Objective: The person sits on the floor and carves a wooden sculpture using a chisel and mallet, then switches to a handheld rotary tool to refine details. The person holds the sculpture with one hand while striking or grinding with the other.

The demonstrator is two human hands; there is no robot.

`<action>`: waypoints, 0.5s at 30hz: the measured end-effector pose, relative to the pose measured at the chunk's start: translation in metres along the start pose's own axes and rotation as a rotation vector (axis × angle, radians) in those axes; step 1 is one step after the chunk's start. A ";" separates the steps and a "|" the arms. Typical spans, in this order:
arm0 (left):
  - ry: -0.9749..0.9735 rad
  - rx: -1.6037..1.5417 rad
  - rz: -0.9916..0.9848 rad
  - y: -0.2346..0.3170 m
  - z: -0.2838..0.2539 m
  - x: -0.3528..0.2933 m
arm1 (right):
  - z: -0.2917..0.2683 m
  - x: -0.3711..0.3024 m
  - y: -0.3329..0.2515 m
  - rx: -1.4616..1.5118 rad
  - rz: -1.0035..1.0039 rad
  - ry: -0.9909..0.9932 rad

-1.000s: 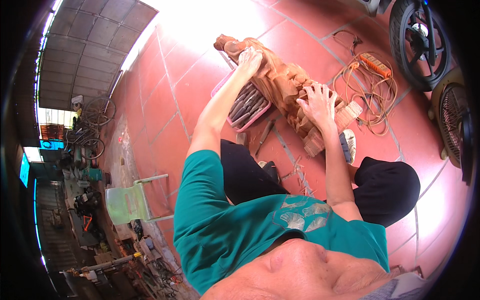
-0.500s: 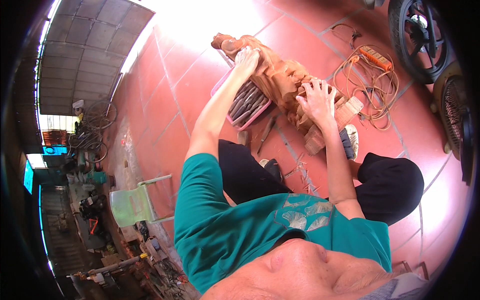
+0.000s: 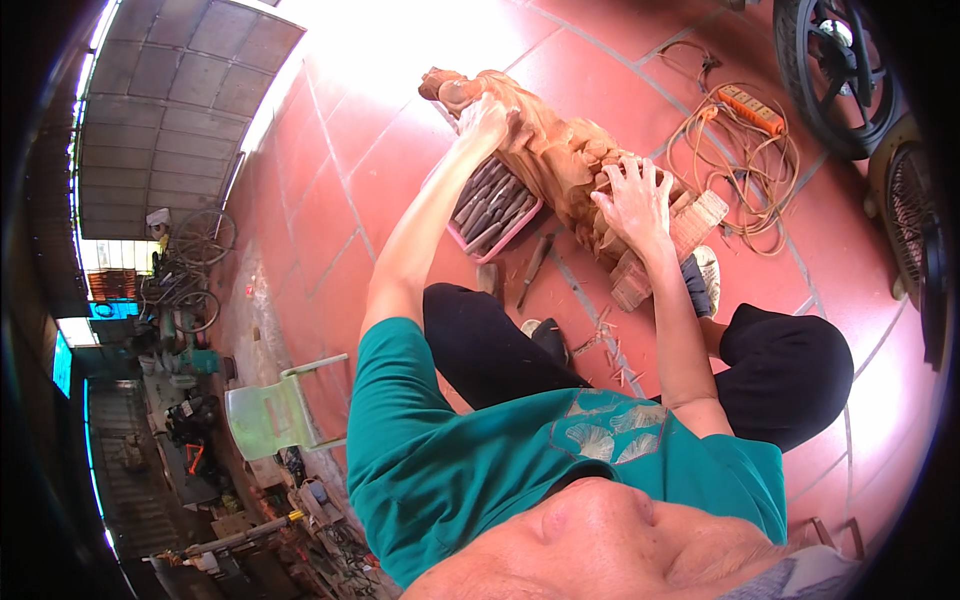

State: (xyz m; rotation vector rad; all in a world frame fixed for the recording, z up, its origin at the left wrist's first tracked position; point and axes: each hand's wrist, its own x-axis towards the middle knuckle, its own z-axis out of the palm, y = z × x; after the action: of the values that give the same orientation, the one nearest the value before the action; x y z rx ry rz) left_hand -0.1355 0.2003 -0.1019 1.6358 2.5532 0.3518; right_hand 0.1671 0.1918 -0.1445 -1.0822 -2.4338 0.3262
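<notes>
A long reddish-brown wood carving (image 3: pixel 550 145) lies slantwise on the floor in front of me, its blocky uncut base (image 3: pixel 700 215) at the near right end. My left hand (image 3: pixel 486 122) is on its far left part, fingers bent in against the wood and partly hidden. On the carving's nearer part rests my right hand (image 3: pixel 638 195), fingers spread over the carved surface. Beside the carving, under my left forearm, a pink tray (image 3: pixel 490 250) holds several dark-handled carving tools (image 3: pixel 492 208). One loose chisel (image 3: pixel 535 270) lies on the floor close to the tray.
Wood chips (image 3: pixel 618 365) are scattered between my feet. Right of the carving sit an orange power strip (image 3: pixel 750 108) and a coiled cord (image 3: pixel 765 200). A motorbike wheel (image 3: pixel 838 80) and a fan (image 3: pixel 910 215) stand farther right. At left is a green plastic chair (image 3: pixel 262 418).
My left hand has drawn slightly nearer and left along the carving, its fingers now more bent. My right hand stays in place on the wood.
</notes>
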 end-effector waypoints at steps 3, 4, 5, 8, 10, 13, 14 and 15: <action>0.032 0.131 0.068 0.004 0.012 0.028 | 0.000 0.000 0.001 -0.005 -0.018 0.027; 0.020 0.196 0.115 -0.001 0.016 0.039 | 0.002 0.000 0.002 -0.006 -0.014 0.019; 0.030 0.238 0.121 -0.029 0.026 0.050 | 0.003 0.002 -0.004 0.022 -0.034 0.014; 0.025 0.089 -0.007 -0.065 0.039 0.053 | 0.002 -0.001 -0.014 0.068 -0.046 -0.013; -0.045 -0.402 -0.218 0.030 0.009 0.031 | 0.000 0.002 0.012 -0.010 0.033 0.006; -0.051 -0.004 0.057 -0.005 0.008 -0.006 | -0.003 0.002 -0.001 -0.003 0.027 -0.056; -0.037 -0.062 0.005 -0.009 0.005 -0.006 | -0.005 0.002 -0.003 -0.014 0.034 -0.082; -0.082 -0.072 -0.025 -0.010 0.005 -0.005 | -0.003 0.001 -0.004 -0.005 0.031 -0.079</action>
State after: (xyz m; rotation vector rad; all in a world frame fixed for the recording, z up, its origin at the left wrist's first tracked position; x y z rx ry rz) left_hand -0.1414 0.1921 -0.1094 1.5586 2.4690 0.3620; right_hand 0.1656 0.1902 -0.1397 -1.1308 -2.4898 0.3793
